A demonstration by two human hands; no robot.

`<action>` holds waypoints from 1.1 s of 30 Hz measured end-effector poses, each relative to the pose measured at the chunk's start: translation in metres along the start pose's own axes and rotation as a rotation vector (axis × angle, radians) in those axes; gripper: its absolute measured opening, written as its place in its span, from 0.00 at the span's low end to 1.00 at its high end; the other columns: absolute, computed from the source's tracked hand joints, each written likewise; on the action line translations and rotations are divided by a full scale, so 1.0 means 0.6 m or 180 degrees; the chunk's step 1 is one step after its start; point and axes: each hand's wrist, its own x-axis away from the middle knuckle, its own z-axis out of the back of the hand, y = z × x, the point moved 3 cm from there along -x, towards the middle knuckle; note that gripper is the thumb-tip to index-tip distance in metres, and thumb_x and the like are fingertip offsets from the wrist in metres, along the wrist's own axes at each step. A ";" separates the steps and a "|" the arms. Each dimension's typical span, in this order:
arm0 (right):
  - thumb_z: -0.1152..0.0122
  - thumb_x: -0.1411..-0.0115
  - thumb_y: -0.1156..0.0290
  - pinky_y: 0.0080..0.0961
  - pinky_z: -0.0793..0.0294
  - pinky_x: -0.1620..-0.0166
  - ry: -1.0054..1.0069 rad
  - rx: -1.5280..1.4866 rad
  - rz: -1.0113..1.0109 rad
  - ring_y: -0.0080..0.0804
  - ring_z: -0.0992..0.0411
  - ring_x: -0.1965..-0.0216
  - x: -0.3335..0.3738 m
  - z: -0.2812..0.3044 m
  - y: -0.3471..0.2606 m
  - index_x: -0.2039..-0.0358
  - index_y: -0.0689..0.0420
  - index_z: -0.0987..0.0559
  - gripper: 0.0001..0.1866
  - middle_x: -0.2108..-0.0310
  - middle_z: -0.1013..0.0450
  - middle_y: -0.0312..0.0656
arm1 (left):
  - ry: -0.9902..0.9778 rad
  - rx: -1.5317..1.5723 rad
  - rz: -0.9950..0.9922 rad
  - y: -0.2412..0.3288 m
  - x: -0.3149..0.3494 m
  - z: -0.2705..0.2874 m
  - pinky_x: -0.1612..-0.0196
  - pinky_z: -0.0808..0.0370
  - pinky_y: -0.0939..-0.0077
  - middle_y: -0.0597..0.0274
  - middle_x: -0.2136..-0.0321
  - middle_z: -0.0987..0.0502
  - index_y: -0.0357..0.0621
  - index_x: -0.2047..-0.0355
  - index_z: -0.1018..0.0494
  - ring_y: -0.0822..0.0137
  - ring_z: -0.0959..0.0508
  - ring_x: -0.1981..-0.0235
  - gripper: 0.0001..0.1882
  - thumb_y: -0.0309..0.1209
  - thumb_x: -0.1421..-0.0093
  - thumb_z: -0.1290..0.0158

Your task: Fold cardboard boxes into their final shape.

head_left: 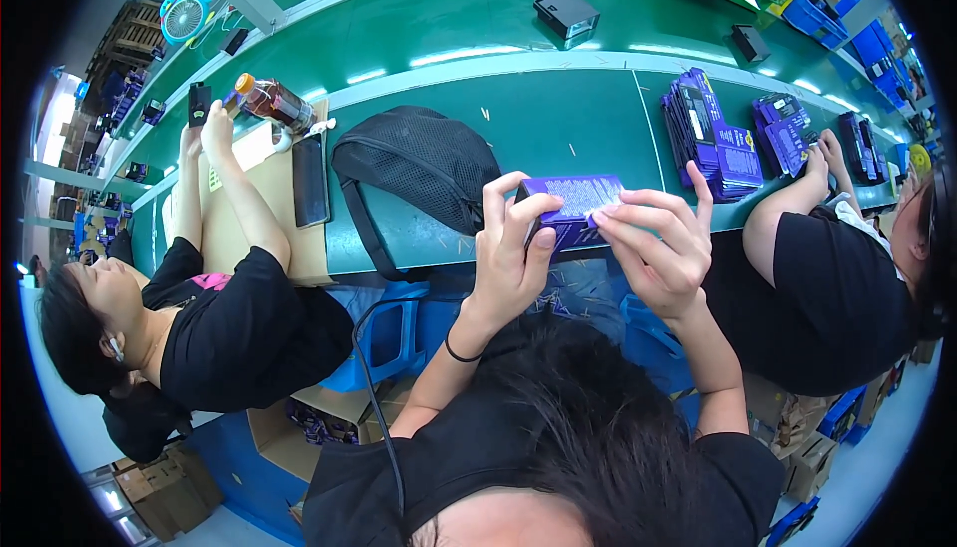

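A small purple carton [576, 193] with pale printing on its top face is held up in front of me, above the near edge of the green table. My left hand [510, 248] grips its left end between thumb and fingers. At the carton's right end, my right hand [660, 246] pinches with thumb and fingertips against the corner, its little finger raised. A small pale spot shows at those fingertips; I cannot tell what it is. Just beyond my left hand, a black mesh bag [419, 163] lies on the table with its strap hanging over the edge.
Stacked purple cartons [713, 138] stand to the right, beside a co-worker's hands [822, 163]. On the left, another person's hands [209, 129] hold a dark object near a bottle [274, 101] and a dark phone-like slab [311, 183]. A black box [566, 14] sits on the far conveyor.
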 end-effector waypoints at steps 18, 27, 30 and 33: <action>0.37 0.50 0.71 0.40 0.36 0.46 -0.0961 -0.2076 -0.1215 0.33 0.28 0.59 0.014 -0.039 0.040 0.62 0.54 0.20 0.13 0.57 0.26 0.41 | -0.0555 0.0427 -0.0072 -0.031 0.004 0.008 0.77 0.31 0.74 0.48 0.52 0.39 0.52 0.54 0.31 0.61 0.30 0.75 0.12 0.33 0.38 0.52; 0.40 0.49 0.71 0.27 0.31 0.56 -0.0686 -0.2281 -0.1172 0.34 0.30 0.60 0.013 -0.066 0.042 0.63 0.58 0.24 0.11 0.58 0.29 0.46 | -0.0263 0.0295 -0.0067 -0.023 -0.001 -0.011 0.73 0.29 0.71 0.47 0.52 0.39 0.53 0.52 0.32 0.57 0.27 0.72 0.14 0.34 0.39 0.52; 0.42 0.48 0.71 0.26 0.33 0.56 -0.0711 -0.2040 -0.1151 0.34 0.31 0.59 0.019 -0.080 0.051 0.65 0.58 0.24 0.10 0.58 0.30 0.44 | -0.0352 0.0159 -0.0016 -0.029 -0.001 -0.014 0.70 0.28 0.69 0.47 0.51 0.39 0.53 0.51 0.33 0.55 0.27 0.71 0.15 0.36 0.38 0.53; 0.40 0.47 0.68 0.21 0.33 0.60 -0.0976 -0.2396 -0.1315 0.28 0.32 0.66 0.004 -0.101 0.086 0.67 0.58 0.26 0.09 0.65 0.29 0.41 | -0.0590 0.0145 0.0656 -0.050 -0.007 -0.013 0.67 0.28 0.65 0.47 0.49 0.40 0.54 0.47 0.36 0.53 0.26 0.69 0.17 0.38 0.37 0.56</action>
